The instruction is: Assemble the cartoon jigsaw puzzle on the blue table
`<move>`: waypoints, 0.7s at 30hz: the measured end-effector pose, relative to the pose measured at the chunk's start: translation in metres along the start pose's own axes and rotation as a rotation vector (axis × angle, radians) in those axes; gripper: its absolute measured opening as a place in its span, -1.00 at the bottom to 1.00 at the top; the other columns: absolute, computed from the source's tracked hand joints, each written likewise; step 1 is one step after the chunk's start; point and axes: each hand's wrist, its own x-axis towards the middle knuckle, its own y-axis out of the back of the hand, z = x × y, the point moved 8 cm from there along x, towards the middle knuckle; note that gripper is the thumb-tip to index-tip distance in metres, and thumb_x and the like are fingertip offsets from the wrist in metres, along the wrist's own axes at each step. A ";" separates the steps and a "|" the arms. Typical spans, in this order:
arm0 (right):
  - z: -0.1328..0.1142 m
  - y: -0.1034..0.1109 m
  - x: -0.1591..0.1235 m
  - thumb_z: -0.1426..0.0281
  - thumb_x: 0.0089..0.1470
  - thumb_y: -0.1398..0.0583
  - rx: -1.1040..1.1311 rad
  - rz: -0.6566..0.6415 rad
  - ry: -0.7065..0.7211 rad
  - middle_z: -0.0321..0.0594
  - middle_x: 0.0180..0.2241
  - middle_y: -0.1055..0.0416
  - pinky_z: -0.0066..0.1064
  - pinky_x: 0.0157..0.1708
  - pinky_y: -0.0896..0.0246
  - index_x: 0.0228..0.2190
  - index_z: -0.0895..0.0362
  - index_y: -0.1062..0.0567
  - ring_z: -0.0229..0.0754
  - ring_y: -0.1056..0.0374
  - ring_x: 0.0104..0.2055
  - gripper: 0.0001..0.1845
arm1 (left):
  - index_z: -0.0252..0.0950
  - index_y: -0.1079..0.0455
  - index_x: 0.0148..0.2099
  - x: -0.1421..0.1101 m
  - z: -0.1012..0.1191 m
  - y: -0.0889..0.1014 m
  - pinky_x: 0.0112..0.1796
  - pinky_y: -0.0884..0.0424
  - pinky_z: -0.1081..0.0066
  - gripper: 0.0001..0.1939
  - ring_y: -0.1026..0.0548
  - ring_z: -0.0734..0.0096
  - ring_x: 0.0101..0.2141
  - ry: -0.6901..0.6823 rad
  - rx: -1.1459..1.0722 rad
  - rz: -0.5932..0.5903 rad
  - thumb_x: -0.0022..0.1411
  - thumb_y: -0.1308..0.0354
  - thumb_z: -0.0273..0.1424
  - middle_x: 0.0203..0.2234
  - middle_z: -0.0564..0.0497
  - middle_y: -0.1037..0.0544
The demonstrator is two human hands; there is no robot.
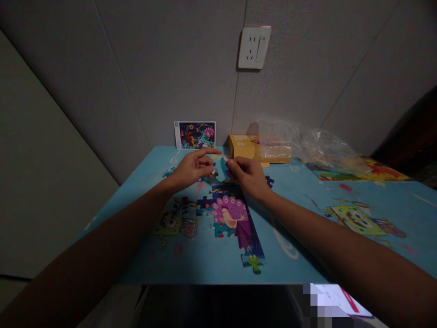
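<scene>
My right hand pinches a teal puzzle piece above the table. At its left side, my left hand has the thumb and bent fingers closed at what looks like a puzzle piece's edge, mostly hidden by the fingertips; its index finger stretches out above. Below both hands, a partly joined puzzle lies flat, with a pink peacock, purple parts and a green frog at its lower end. Loose pieces show beside my right wrist, and more lie by my left wrist.
A picture card leans on the wall at the back. Right of it are a yellow box and crumpled clear plastic wrapping. An orange and green printed sheet lies at the right. The blue cartoon-printed table has its front edge near me.
</scene>
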 end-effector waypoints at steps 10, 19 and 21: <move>0.006 0.006 0.000 -0.14 0.16 0.00 0.003 0.084 -0.016 -0.37 -0.66 -0.12 -0.46 -0.58 0.08 -0.58 0.14 -0.35 -0.33 -0.05 -0.60 -0.37 | -0.29 -0.21 -0.24 0.000 -0.016 -0.012 -0.59 -0.26 0.58 -0.70 -0.46 0.54 -0.56 0.107 0.067 -0.081 0.05 -0.28 -0.39 -0.59 0.14 -0.47; 0.015 0.000 -0.001 -0.10 0.18 0.00 0.054 -0.009 -0.054 -0.36 -0.61 -0.10 -0.46 -0.56 0.03 -0.60 0.10 -0.22 -0.32 -0.03 -0.57 -0.42 | -0.29 -0.19 -0.30 0.001 -0.014 -0.003 -0.49 -0.36 0.51 -0.73 -0.52 0.47 -0.51 0.086 0.071 -0.015 0.06 -0.26 -0.38 -0.60 0.09 -0.50; 0.012 -0.002 -0.001 -0.07 0.18 -0.01 0.018 -0.026 -0.037 -0.36 -0.61 -0.10 -0.46 -0.55 0.03 -0.59 0.10 -0.21 -0.32 -0.06 -0.57 -0.45 | -0.29 -0.19 -0.29 0.000 -0.014 -0.005 -0.51 -0.33 0.52 -0.72 -0.51 0.48 -0.52 0.097 0.072 -0.036 0.05 -0.26 -0.38 -0.58 0.09 -0.51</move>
